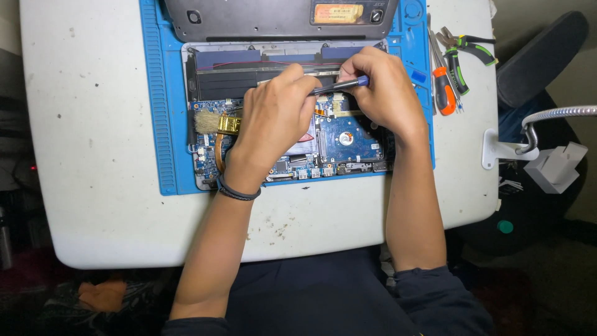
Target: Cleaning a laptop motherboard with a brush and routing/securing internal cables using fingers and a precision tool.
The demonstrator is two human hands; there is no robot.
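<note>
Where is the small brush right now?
In the head view, the brush lies on the left part of the opened laptop, bristles pointing left, partly under the left hand.

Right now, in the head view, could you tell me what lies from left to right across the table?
Blue mat → brush → left hand → right hand → orange-handled screwdriver → green-handled pliers → lamp base.

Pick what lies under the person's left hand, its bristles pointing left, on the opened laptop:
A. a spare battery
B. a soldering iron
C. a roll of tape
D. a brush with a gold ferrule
D: a brush with pale bristles and a gold ferrule pokes out from beneath the left hand, resting on the laptop's circuit board.
</note>
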